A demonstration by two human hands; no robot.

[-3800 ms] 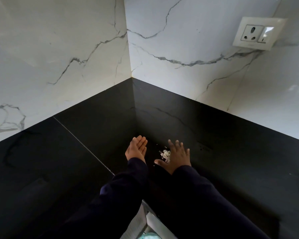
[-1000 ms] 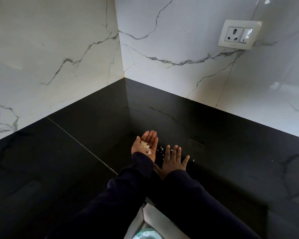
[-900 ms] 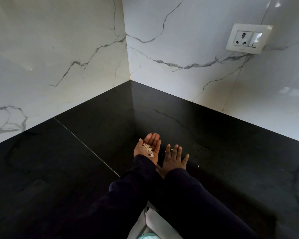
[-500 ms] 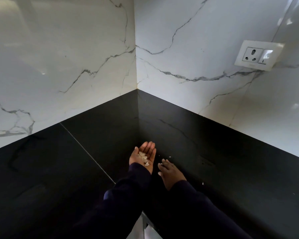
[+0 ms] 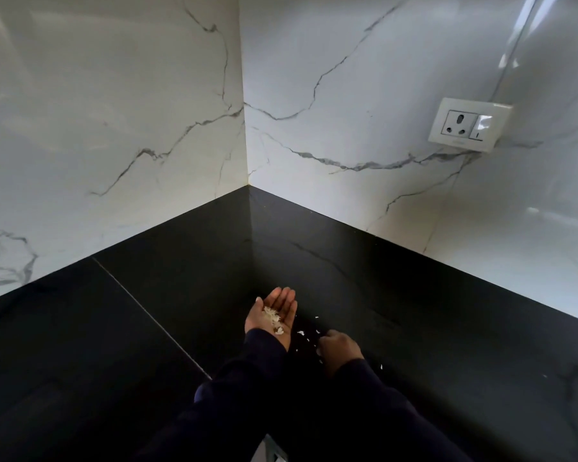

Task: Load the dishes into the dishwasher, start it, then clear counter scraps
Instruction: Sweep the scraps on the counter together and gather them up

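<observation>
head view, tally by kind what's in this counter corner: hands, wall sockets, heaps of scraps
hands: 2, left hand palm up, right hand down at the counter
wall socket: 1
scrap heap: 1, in the left palm
loose bits on the counter: too small to count
total: 4
</observation>
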